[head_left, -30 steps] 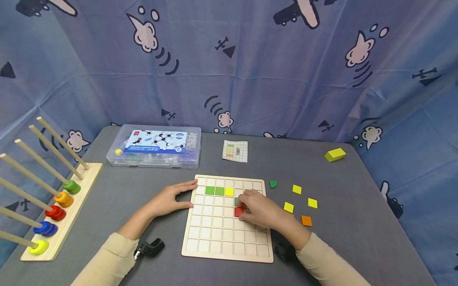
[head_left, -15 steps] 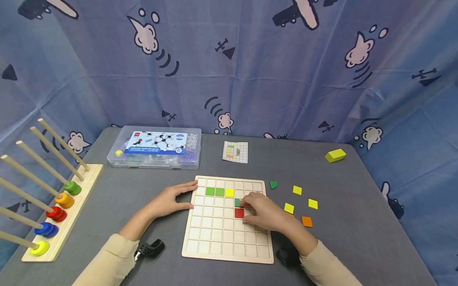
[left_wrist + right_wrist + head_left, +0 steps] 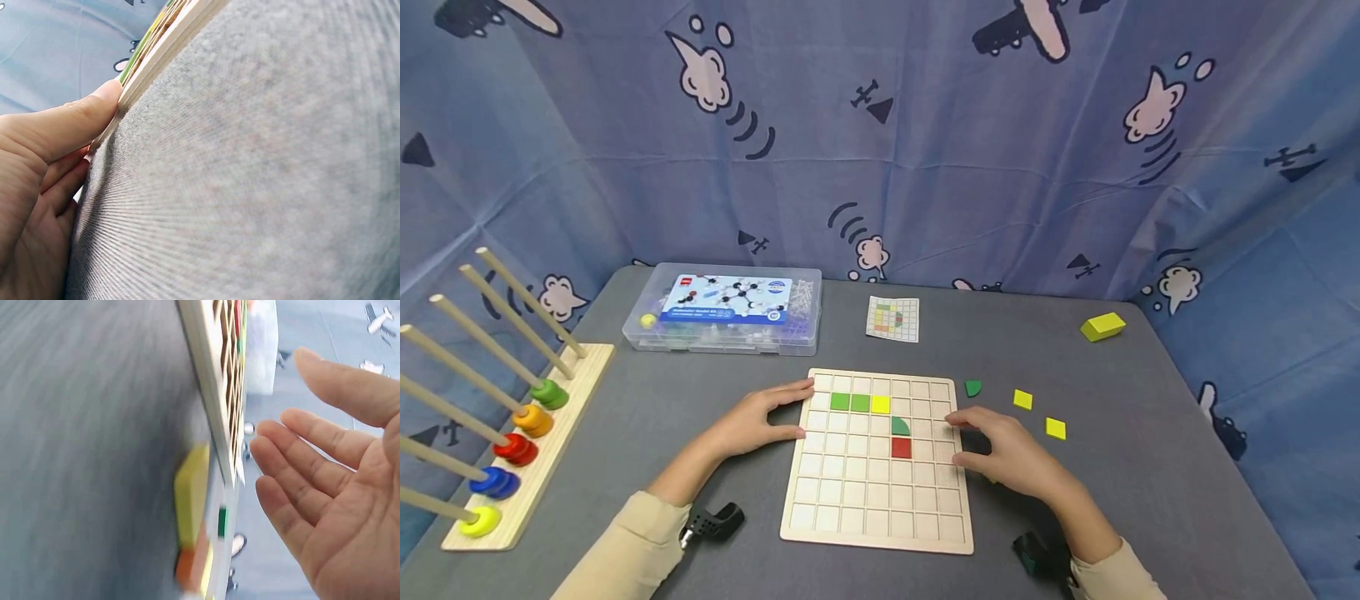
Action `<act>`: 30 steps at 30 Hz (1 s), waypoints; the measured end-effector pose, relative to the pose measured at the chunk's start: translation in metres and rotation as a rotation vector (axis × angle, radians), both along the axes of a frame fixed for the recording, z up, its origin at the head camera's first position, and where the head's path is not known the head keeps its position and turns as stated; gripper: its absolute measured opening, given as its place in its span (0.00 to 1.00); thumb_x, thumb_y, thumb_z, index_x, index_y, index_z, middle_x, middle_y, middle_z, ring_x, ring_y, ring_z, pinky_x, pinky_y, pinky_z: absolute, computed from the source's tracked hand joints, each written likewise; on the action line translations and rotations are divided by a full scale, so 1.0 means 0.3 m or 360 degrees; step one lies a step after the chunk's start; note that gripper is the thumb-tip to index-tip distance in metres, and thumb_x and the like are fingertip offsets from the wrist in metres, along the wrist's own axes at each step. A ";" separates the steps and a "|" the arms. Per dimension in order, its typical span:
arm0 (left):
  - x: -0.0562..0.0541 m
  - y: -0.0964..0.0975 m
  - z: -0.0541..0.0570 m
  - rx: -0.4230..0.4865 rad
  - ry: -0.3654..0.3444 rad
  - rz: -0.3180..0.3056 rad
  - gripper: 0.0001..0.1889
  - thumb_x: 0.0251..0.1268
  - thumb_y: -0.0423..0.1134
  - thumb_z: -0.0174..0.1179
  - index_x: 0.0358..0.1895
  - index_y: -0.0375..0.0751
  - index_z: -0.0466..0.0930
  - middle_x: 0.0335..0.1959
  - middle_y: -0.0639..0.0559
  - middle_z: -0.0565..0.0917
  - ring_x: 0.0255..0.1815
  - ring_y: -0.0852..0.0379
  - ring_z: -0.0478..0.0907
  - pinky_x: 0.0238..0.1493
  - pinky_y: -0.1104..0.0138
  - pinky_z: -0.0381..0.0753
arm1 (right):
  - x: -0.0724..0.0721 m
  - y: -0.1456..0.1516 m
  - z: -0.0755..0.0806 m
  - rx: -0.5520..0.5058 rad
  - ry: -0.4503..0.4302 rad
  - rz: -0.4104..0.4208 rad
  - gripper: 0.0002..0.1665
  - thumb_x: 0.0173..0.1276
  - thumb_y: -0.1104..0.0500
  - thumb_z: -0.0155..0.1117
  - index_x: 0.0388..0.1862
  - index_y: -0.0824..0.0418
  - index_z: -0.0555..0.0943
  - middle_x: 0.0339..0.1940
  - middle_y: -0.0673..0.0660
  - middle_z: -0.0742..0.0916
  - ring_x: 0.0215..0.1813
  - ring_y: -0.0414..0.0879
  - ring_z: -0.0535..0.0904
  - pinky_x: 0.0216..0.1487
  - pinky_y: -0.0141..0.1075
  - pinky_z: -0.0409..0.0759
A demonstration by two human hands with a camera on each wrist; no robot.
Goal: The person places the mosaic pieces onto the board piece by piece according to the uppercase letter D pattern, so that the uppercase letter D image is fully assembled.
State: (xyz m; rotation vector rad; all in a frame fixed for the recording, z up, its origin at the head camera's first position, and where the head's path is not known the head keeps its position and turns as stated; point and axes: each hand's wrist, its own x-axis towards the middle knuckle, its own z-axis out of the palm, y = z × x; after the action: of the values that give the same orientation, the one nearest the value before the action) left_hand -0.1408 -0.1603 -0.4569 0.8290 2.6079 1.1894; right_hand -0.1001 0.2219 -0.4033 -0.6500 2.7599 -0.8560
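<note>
A pale wooden grid board (image 3: 850, 492) lies flat in the middle of the table. In its cells sit two green squares (image 3: 850, 402), a yellow square (image 3: 880, 404), a green quarter-circle tile (image 3: 900, 427) and a red square (image 3: 901, 448). My left hand (image 3: 752, 425) rests against the board's left edge, thumb and fingers extended; the left wrist view shows the thumb (image 3: 81, 119) at that edge. Over the board's right edge, my right hand (image 3: 1011, 454) has its fingers spread and nothing between them. In the right wrist view, a yellow tile (image 3: 192, 497) and an orange tile (image 3: 189, 569) lie below this hand.
Right of the board lie a loose green quarter-circle (image 3: 973, 388) and yellow squares (image 3: 1022, 399). Behind it are a pattern card (image 3: 892, 319) and a clear plastic kit box (image 3: 722, 310). A peg rack with colored rings (image 3: 542, 458) stands left; a yellow block (image 3: 1102, 327) lies far right.
My right hand has left the green quarter-circle and red square and moved right to the board's edge, now covering several loose tiles. The left hand stays in place.
</note>
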 end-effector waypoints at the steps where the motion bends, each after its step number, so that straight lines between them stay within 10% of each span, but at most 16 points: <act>1: 0.001 -0.001 -0.001 0.0000 0.0001 -0.0002 0.33 0.56 0.48 0.67 0.66 0.40 0.71 0.70 0.50 0.67 0.71 0.46 0.62 0.67 0.48 0.64 | 0.004 0.015 0.001 -0.0007 -0.0010 -0.0022 0.29 0.57 0.57 0.72 0.58 0.61 0.77 0.54 0.54 0.83 0.56 0.51 0.79 0.55 0.48 0.78; 15: 0.002 0.000 -0.001 -0.0006 -0.0010 0.0012 0.33 0.56 0.48 0.67 0.66 0.42 0.71 0.70 0.52 0.67 0.72 0.47 0.62 0.67 0.49 0.63 | 0.048 0.238 -0.026 -0.0068 -0.0021 -0.0209 0.26 0.59 0.54 0.71 0.55 0.60 0.79 0.51 0.54 0.84 0.52 0.53 0.81 0.52 0.44 0.80; 30: 0.001 -0.004 -0.002 -0.0010 -0.0011 0.0007 0.34 0.57 0.49 0.67 0.66 0.43 0.70 0.71 0.54 0.66 0.72 0.48 0.61 0.67 0.49 0.63 | 0.047 0.264 -0.037 -0.0048 -0.0089 -0.0193 0.21 0.59 0.52 0.70 0.50 0.56 0.81 0.48 0.50 0.85 0.50 0.47 0.81 0.50 0.35 0.79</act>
State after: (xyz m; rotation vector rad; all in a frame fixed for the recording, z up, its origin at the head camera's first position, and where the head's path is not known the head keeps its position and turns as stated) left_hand -0.1405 -0.1614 -0.4573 0.8170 2.6079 1.1826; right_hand -0.0861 0.3009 -0.4144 -0.4601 2.7645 -0.9268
